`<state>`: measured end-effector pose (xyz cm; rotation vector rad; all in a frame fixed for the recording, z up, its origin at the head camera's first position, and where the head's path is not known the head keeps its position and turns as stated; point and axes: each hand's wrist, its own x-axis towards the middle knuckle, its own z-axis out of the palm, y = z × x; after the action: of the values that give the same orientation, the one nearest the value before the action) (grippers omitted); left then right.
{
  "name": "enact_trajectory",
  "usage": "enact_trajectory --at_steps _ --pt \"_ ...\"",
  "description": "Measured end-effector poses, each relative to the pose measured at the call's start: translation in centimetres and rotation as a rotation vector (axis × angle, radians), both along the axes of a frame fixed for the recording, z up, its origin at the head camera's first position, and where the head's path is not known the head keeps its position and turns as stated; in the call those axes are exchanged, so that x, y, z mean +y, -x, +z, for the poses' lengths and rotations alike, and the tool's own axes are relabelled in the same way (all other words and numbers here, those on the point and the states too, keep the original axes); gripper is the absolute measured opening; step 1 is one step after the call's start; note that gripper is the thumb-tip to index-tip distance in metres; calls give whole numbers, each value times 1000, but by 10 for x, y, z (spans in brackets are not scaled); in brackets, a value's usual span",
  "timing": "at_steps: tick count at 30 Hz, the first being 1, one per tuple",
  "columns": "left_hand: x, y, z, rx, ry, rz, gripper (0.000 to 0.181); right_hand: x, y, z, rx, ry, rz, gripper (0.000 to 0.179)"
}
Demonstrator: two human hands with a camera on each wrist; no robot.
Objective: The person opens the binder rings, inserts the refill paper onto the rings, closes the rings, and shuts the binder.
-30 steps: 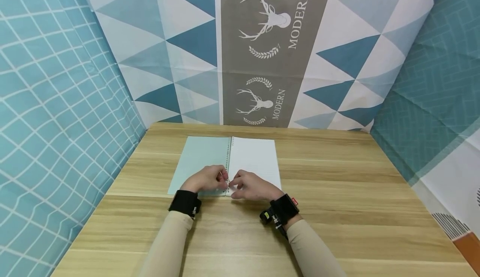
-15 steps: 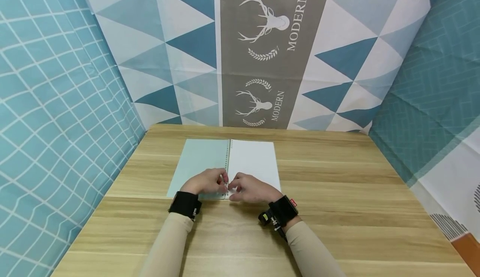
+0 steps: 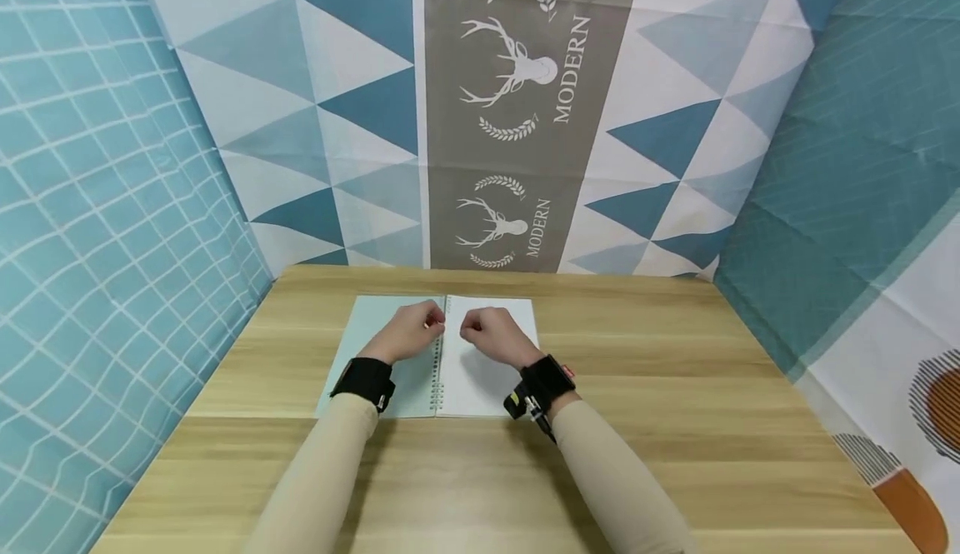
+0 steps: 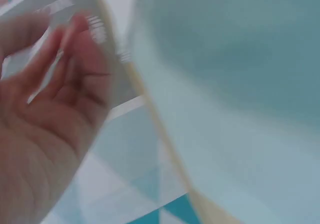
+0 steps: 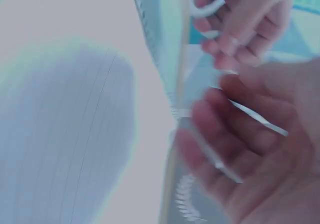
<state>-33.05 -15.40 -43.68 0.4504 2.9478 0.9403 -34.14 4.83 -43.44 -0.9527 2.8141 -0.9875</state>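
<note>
A ring-bound notebook lies spread on the table in the head view, with a pale green cover at left and a white page at right. Its ring binding runs down the middle. My left hand is over the upper cover beside the binding, fingers loosely curled with nothing in them. Across the binding, my right hand hovers over the page, also loosely curled and holding nothing. Faint ruled lines show on the page in the right wrist view. Both wrist views are blurred.
The wooden table extends around the notebook. Behind it hangs a patterned cloth with triangles and deer heads; a blue checked cloth covers the left side. Black bands with small cameras sit on the wrists.
Both hands have left the lower part of the binding and moved up and away toward the notebook's far end, a little further apart. The lower rings now show. The head view has shifted slightly.
</note>
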Motion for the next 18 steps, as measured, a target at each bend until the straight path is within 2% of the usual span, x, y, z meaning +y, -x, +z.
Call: enact_trajectory --at_steps 2,5,7,9,11,14,16,18 --pt "-1 10 -7 4 -24 37 25 -7 12 -5 2 57 -28 21" --pt "-1 22 -16 -8 -14 62 38 -16 26 -14 -16 104 -37 20" --pt "1 27 -19 -27 11 83 46 -20 35 -19 -26 87 -24 22" --pt "4 30 -21 -36 61 93 46 -24 42 -24 -50 36 -3 30" --pt "7 30 -23 -24 126 81 42 -26 47 -29 -64 -41 20 35" --pt "9 26 -31 38 232 51 31 -31 51 -35 -87 -139 41 49" --pt "10 22 -33 71 277 49 37 -34 51 -36 -100 -177 36 54" --pt "10 19 -35 66 299 70 44 -36 50 -36 -130 -196 17 62"
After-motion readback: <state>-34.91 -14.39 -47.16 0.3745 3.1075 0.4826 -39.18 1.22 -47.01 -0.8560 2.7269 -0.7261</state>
